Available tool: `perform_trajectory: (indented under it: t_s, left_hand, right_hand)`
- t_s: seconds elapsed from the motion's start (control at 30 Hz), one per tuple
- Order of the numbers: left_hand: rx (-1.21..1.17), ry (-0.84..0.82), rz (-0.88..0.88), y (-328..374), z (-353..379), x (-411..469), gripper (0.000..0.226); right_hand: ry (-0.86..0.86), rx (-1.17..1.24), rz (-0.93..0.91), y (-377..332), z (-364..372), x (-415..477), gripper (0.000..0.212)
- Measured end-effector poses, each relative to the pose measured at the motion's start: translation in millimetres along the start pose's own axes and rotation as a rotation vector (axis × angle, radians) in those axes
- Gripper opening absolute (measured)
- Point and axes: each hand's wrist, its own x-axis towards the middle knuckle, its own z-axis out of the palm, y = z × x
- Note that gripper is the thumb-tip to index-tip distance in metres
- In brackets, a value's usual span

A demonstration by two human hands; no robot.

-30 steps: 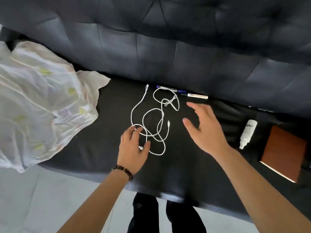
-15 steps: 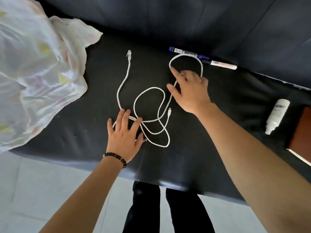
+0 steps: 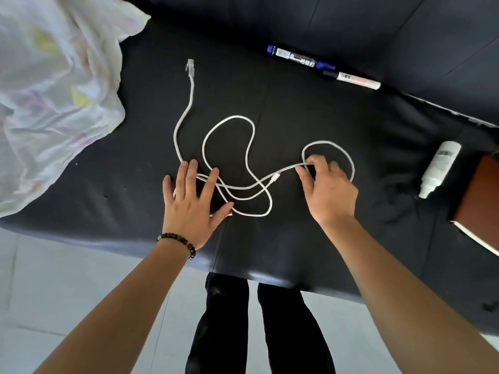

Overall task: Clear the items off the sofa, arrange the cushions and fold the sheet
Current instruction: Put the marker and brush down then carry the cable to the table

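Note:
White cables [image 3: 229, 122] lie in loose loops on the black sofa seat [image 3: 297, 117]; one end with a clear network plug [image 3: 190, 66] points toward the backrest. My left hand [image 3: 193, 201] lies flat with fingers spread, pressing on the cables' left part. My right hand [image 3: 328, 190] pinches a cable just right of a small plug, with a loop curving round behind its fingers. A crumpled white sheet [image 3: 51, 93] with faint yellow and pink marks covers the sofa's left end.
A blue marker [image 3: 301, 57] and a white marker [image 3: 353, 80] lie end to end by the backrest. A white spray bottle [image 3: 438, 167] and a brown notebook [image 3: 480, 203] rest at the right. My dark-trousered legs [image 3: 253, 325] stand on a pale tiled floor [image 3: 67, 287].
My right hand has pulled the cable loop from beside the markers toward the right and nearer me. My left hand stays pressed on the cables. The camera has moved closer.

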Motion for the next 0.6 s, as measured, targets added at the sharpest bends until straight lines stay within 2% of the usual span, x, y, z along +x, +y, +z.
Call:
perform_trajectory:
  t_s: [0.17, 0.33, 0.4, 0.47, 0.53, 0.6]
  left_hand:
    - [-0.007, 0.064, -0.005, -5.3, -2.0, -3.0, 0.065]
    - [-0.216, 0.160, -0.320, -2.9, 1.8, -10.2, 0.056]
    - [-0.365, 0.183, -0.429, 4.6, 0.1, -13.8, 0.041]
    - [-0.519, 0.208, -0.525, 14.7, -2.6, -17.9, 0.023]
    - [-0.655, 0.208, -0.589, 24.8, -4.4, -22.8, 0.036]
    - [-0.650, 0.211, -0.576, 32.3, -8.2, -27.4, 0.044]
  right_hand:
    - [-0.024, 0.059, 0.278, 16.2, -5.8, -9.3, 0.047]
    - [-0.018, 0.250, 0.617, 21.2, -6.2, -12.2, 0.046]
    - [0.001, 0.362, 0.725, 21.3, -6.5, -12.0, 0.043]
    - [0.035, 0.391, 0.716, 15.6, -9.5, -15.6, 0.043]
    - [0.113, 0.281, 0.576, 8.5, -10.8, -22.6, 0.059]
    - [0.179, 0.141, 0.384, 1.4, -13.1, -26.0, 0.080]
